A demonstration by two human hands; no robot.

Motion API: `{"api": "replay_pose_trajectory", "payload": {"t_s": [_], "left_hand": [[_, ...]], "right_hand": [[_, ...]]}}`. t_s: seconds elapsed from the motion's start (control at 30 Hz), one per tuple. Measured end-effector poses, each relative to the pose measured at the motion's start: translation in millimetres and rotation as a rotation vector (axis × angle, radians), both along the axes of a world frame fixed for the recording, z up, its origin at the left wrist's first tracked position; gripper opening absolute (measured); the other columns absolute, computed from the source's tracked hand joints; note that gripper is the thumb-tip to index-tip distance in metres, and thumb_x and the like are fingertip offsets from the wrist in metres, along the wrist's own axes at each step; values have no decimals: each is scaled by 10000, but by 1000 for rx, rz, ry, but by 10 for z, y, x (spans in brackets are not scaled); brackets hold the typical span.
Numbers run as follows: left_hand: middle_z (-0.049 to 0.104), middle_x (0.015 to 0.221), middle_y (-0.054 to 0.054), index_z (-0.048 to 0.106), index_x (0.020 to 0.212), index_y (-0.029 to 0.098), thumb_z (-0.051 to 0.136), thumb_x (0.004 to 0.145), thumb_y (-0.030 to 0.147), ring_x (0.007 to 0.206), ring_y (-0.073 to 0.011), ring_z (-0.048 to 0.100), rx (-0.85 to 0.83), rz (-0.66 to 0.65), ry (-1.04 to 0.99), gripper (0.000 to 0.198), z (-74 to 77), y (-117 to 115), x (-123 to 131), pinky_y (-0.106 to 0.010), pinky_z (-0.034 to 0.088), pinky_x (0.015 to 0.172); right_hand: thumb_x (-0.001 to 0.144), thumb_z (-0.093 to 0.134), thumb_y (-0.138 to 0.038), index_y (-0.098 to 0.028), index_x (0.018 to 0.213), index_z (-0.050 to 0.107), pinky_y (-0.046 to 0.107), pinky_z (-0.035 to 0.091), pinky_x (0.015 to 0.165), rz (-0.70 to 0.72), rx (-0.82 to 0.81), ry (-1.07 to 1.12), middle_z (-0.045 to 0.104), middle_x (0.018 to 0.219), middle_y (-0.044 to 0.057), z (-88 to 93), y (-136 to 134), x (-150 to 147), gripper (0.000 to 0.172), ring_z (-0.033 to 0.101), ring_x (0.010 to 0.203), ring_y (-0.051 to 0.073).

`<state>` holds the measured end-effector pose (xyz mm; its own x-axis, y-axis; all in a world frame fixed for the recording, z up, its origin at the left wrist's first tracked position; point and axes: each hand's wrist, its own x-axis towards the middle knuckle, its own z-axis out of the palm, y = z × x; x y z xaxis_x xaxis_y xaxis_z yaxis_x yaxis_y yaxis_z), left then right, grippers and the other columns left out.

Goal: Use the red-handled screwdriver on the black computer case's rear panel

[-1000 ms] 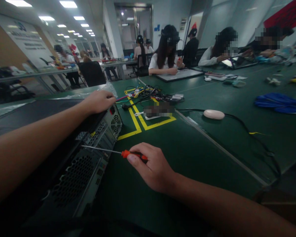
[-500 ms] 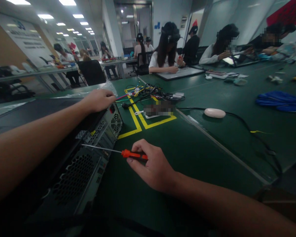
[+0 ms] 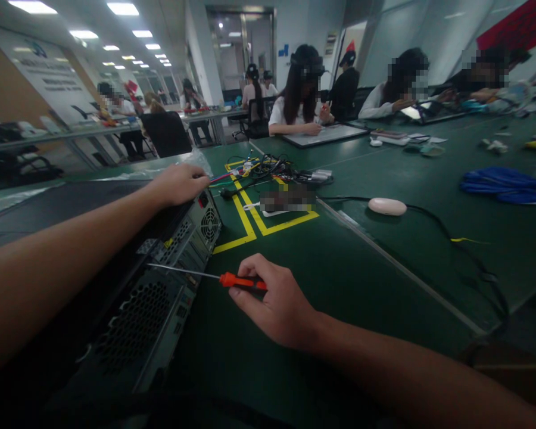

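Note:
A dark computer case [image 3: 161, 298] lies at the left with its rear panel, round fan grille and honeycomb vent facing right. My right hand [image 3: 277, 304] is closed on the handle of an orange and black screwdriver [image 3: 232, 280]. The screwdriver's long shaft points left, its tip at the rear edge of the case, above the honeycomb vent. My left hand [image 3: 181, 183] rests on the far top corner of the case, its fingers bent over the edge; whether they grip it is hard to tell.
Beyond the case lie tangled cables [image 3: 272, 167] and a phone-like item within yellow tape [image 3: 290, 222]. A pale oval object [image 3: 388, 206], a black cable and blue cloth [image 3: 500, 185] lie right. Several people sit behind.
The camera view has shifted very slightly. Both hands and the screwdriver hold nearly the same place against the case.

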<state>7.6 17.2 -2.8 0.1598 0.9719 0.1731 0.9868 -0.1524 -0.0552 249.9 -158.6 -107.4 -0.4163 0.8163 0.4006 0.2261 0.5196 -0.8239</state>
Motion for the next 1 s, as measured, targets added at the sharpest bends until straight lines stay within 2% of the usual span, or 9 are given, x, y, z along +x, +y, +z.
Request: {"api": "replay_pose_trajectory", "payload": {"t_s": [0.3, 0.57, 0.77, 1.0], "left_hand": [[780, 1192, -119, 814, 1182, 178, 370, 883, 470, 1117, -324, 692, 4, -3, -7, 610, 6, -20, 10, -359, 529, 964], [775, 1197, -143, 806, 1173, 169, 358, 908, 447, 1116, -345, 693, -8, -9, 3, 590, 15, -21, 14, -395, 531, 952], [781, 1196, -110, 806, 1172, 187, 361, 918, 441, 1106, -325, 691, 0, 14, 17, 572, 13, -26, 25, -366, 525, 931], [739, 1231, -178, 752, 1213, 51, 362, 966, 381, 1083, -301, 644, -74, -47, 15, 568, 91, -100, 58, -380, 467, 927]], "right_hand": [[932, 703, -278, -222, 1006, 603, 297, 453, 698, -10, -1, -14, 687, 886, 5, 7, -6, 4, 137, 584, 708, 147], [930, 705, -286, -218, 1000, 607, 300, 448, 701, -8, -7, -13, 691, 881, 6, 24, -6, 14, 138, 579, 697, 146], [922, 713, -302, -217, 996, 626, 291, 439, 683, -22, -11, -14, 684, 854, -1, 17, -12, 11, 143, 568, 691, 146], [927, 722, -307, -204, 948, 671, 277, 435, 681, -30, 0, 0, 678, 823, -5, 23, -10, 10, 117, 575, 687, 141]]}}
